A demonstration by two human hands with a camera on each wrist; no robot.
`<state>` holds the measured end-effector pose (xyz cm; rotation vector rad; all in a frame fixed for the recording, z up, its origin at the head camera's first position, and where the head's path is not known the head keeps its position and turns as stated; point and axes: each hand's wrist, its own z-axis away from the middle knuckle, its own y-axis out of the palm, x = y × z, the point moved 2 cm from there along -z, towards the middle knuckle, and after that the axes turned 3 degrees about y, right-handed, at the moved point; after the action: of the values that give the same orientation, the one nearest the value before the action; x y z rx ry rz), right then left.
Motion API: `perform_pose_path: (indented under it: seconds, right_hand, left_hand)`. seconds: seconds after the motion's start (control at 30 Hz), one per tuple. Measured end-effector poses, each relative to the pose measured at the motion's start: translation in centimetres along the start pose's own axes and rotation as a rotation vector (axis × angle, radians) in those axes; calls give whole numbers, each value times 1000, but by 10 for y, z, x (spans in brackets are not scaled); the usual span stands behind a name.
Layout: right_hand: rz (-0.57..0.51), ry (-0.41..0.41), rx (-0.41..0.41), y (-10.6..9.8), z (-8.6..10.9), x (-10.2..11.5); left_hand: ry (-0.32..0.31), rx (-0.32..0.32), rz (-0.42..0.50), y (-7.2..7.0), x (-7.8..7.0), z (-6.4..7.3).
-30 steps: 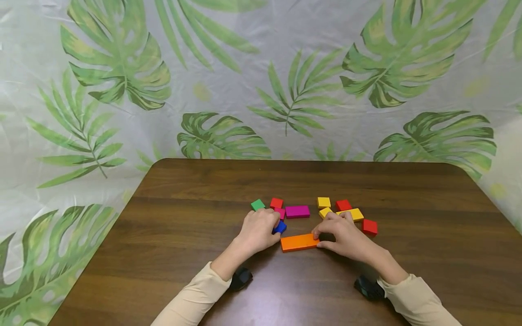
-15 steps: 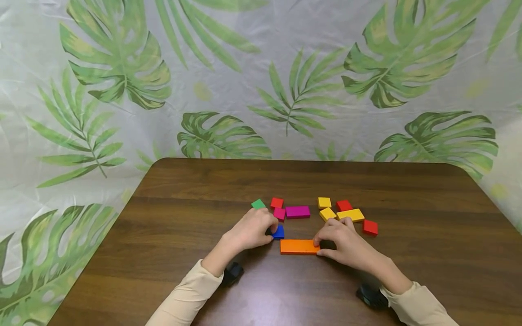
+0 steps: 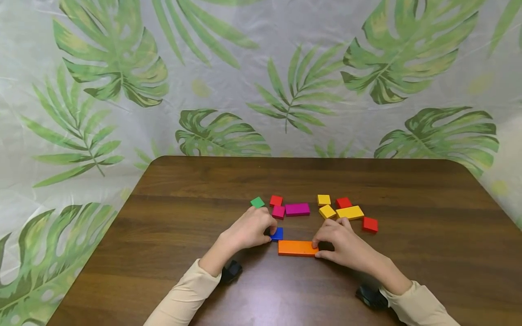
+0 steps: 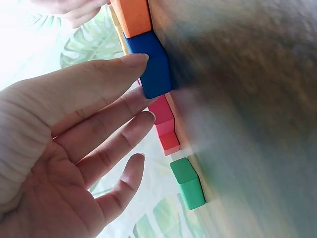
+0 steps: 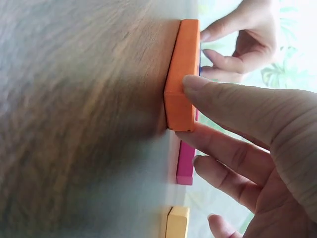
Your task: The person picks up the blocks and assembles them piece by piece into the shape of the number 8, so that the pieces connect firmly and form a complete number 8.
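Note:
My left hand (image 3: 249, 229) pinches a small blue block (image 3: 278, 234) by its left end, thumb on the near side and a finger behind. In the left wrist view the thumb lies against the blue block (image 4: 154, 69). The right hand (image 3: 344, 242) holds the right end of a long orange block (image 3: 295, 248) between thumb and finger, as the right wrist view confirms on the orange block (image 5: 181, 89). The orange block lies flat, just in front of the blue one, their near corners meeting or almost so. Part of the blue block is covered by my fingers.
Behind the hands lie a green block (image 3: 257, 202), a red block (image 3: 276, 200), a pink block (image 3: 278, 212) and a long magenta block (image 3: 297, 209). Farther right are two yellow squares (image 3: 324, 199), a longer yellow block (image 3: 350, 212) and two red blocks (image 3: 370, 225).
The blue block has shifted left and toward me, turning straighter with the left hand. The orange block has swung from slanted to nearly level and come slightly nearer, held by the right hand.

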<state>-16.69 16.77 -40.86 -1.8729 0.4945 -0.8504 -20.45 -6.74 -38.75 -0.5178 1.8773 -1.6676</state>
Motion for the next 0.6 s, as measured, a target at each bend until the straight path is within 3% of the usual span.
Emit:
perform_pose_path:
  seconds: [0.37,0.6]
  right_hand:
    - [3,4,24,1,-2,0]
    - [-3,-1,11,1,0,1]
  left_hand:
    - [-2,20,7,-5,2,2]
    - [-34,-68,-7,-7,8,-3]
